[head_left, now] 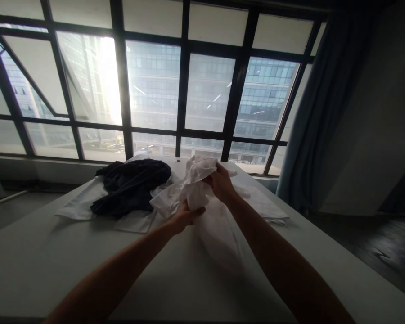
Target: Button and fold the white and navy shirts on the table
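Note:
A crumpled white garment (197, 191) hangs bunched between my two hands above the table, its lower part trailing down toward me. My left hand (185, 217) grips its lower left side, thumb across the cloth. Higher and to the right, my right hand (221, 182) is closed on the upper folds, with its fingertips partly hidden in the fabric. Which kind of garment it is cannot be made out. Left of it lies a dark navy heap of clothing (131, 184), rumpled on top of white cloth (79, 204).
A white table (148, 274) stretches out under my arms. Flat, folded white cloth (268, 207) lies at its right side. Behind stand large dark-framed windows (151, 85), one pane tilted open at left. A blue curtain (310, 126) hangs on the right.

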{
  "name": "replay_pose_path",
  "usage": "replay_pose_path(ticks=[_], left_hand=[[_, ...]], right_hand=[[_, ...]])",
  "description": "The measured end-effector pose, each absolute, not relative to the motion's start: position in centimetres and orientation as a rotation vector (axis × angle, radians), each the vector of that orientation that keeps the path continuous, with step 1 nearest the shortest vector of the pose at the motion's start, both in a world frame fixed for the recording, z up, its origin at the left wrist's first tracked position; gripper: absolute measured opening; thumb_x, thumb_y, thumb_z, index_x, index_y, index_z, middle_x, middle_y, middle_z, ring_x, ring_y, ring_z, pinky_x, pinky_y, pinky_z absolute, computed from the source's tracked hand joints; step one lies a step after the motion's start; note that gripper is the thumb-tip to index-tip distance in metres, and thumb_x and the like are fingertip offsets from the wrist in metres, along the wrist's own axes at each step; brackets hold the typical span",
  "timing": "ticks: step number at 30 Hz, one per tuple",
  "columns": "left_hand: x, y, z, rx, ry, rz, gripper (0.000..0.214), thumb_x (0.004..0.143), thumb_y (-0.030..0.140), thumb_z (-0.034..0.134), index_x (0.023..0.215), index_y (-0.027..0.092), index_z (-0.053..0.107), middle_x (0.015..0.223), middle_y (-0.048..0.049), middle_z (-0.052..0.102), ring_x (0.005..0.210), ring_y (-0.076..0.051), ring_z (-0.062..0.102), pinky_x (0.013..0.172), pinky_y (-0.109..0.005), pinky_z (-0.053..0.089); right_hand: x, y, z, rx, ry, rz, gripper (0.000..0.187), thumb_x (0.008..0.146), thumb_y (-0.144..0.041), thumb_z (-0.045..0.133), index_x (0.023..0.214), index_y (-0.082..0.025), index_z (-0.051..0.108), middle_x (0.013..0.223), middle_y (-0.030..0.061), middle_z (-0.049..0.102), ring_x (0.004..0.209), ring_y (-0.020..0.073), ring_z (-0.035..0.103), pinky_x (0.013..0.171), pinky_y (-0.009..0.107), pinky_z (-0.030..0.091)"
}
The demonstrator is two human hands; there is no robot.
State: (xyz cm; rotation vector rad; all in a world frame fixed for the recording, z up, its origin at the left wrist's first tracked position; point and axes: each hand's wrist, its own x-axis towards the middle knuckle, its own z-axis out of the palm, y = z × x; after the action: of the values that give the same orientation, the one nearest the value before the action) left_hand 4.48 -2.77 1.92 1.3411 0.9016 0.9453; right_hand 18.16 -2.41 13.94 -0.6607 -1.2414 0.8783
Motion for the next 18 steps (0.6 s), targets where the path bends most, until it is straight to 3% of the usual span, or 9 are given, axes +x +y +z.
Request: replay_pose_path(ticks=[4,6,8,10,12,14,15,16,18], left_hand=[[1.1,-1.6,6.1,1.607,0.743,1.319,0.073,0.061,0.027,0.078,0.129,0.018,0.053,0.115,-0.0103,0.066,0.103,-0.027,0.062,0.085,-0.036,0.053],[-2.2,-1.3,10.3,1.929,0.784,1.353,0.058,0.058,0.023,0.076,0.113,0.013,0.062,0.103,-0.0086,0.069,0.098,-0.028,0.062,0.084,-0.036,0.053],[-5.1,-1.6,14.8,2.253,0.762,1.242,0.046,0.064,0.023,0.071,0.108,0.012,0.066,0.1,-0.0075,0.069,0.095,-0.026,0.063,0.083,-0.035,0.053],[-7.1,-2.2,18.6,2.513,0.732,1.181,0.042,0.073,0.025,0.066,0.113,0.014,0.067,0.106,-0.0079,0.068,0.098,-0.024,0.062,0.085,-0.034,0.052],[-7.9,-2.7,21.4,2.677,0.727,1.182,0.045,0.077,0.028,0.063,0.12,0.015,0.065,0.115,-0.0101,0.064,0.102,-0.023,0.061,0.085,-0.033,0.052],[-8.6,-2.8,23.0,2.785,0.801,1.182,0.05,0.079,0.033,0.06,0.126,0.015,0.062,0.12,-0.0117,0.06,0.104,-0.023,0.059,0.084,-0.035,0.052],[-9.2,-2.8,23.5,2.82,0.872,1.174,0.053,0.08,0.036,0.059,0.128,0.015,0.061,0.121,-0.0121,0.059,0.103,-0.023,0.059,0.084,-0.037,0.053],[-10.2,-2.7,23.8,2.841,0.96,1.162,0.056,0.08,0.04,0.058,0.129,0.014,0.06,0.12,-0.0125,0.058,0.103,-0.024,0.058,0.084,-0.039,0.053],[-13.3,-2.8,24.1,2.84,1.164,1.148,0.065,0.078,0.052,0.056,0.129,0.011,0.059,0.122,-0.0129,0.058,0.106,-0.026,0.057,0.085,-0.044,0.052]], right_hand=[[23.9,-5.2,17.6,-0.626,-1.598,0.838,0.033,0.064,-0.025,0.078,0.095,-0.02,0.069,0.087,0.001,0.068,0.082,0.0192,0.066,0.073,0.036,0.057],[28.5,-5.3,19.5,-0.582,-1.989,1.022,0.037,0.063,-0.038,0.082,0.09,-0.017,0.071,0.083,0.0043,0.069,0.081,0.0223,0.068,0.071,0.039,0.057],[31.8,-4.8,20.6,-0.565,-2.175,1.089,0.05,0.062,-0.053,0.081,0.093,-0.015,0.072,0.089,0.0087,0.071,0.086,0.0259,0.069,0.073,0.042,0.057],[32.1,-4.1,20.1,-0.634,-2.139,0.986,0.061,0.068,-0.059,0.076,0.113,-0.018,0.069,0.11,0.0126,0.069,0.101,0.0276,0.066,0.083,0.045,0.054],[29.2,-3.5,17.9,-0.793,-2.108,0.851,0.077,0.071,-0.055,0.076,0.139,-0.025,0.052,0.136,0.013,0.056,0.121,0.0281,0.055,0.097,0.049,0.047],[24.7,-3.3,14.4,-0.99,-2.288,0.879,0.103,0.062,-0.05,0.084,0.15,-0.028,0.036,0.144,0.0132,0.048,0.13,0.0306,0.047,0.104,0.05,0.041],[22.5,-3.4,12.6,-1.081,-2.41,0.932,0.105,0.06,-0.048,0.086,0.15,-0.027,0.036,0.141,0.013,0.051,0.127,0.0308,0.05,0.103,0.048,0.042],[20.7,-3.5,11.0,-1.138,-2.5,0.965,0.096,0.062,-0.046,0.085,0.146,-0.025,0.043,0.134,0.0122,0.057,0.119,0.0295,0.056,0.098,0.045,0.046],[19.1,-3.9,9.1,-1.134,-2.626,0.968,0.056,0.074,-0.044,0.078,0.122,-0.018,0.065,0.111,0.0088,0.068,0.096,0.0234,0.064,0.086,0.038,0.051]])
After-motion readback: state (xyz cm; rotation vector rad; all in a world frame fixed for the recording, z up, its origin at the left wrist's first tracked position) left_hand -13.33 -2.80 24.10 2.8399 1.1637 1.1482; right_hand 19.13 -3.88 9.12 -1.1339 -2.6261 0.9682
